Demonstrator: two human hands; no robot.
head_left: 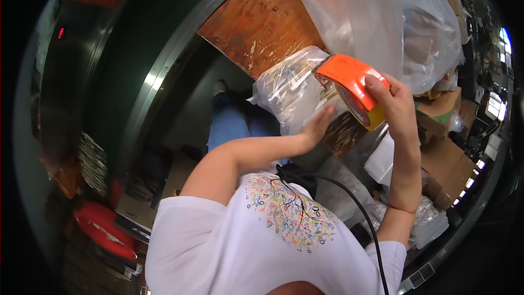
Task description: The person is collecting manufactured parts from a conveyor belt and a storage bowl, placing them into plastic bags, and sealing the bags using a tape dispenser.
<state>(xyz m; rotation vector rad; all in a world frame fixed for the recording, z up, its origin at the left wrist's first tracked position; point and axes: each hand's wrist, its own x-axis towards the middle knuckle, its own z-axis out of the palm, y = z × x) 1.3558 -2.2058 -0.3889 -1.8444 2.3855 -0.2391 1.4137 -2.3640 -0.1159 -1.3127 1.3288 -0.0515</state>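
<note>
In my right hand (397, 104) is an orange tape dispenser (349, 74), its thumb pressed on the near end. A roll of tape (355, 106) sits inside the dispenser, with yellow showing at its lower edge. My left hand (319, 125) is just below the dispenser, somewhat blurred, its fingers stretched out and holding nothing that I can see. Beside it, a clear plastic bag (289, 84) with pale, stick-like contents rests at the edge of a worn wooden board (267, 19). Whether the left hand touches this bag, I cannot tell.
A large translucent plastic sheet or bag (371, 16) covers things beyond the board. Cardboard boxes (450, 164) stand on the right. To the left runs a long metal rail (147, 87), with a red round object (103, 229) lower down. A black cable (355, 202) hangs across my shirt.
</note>
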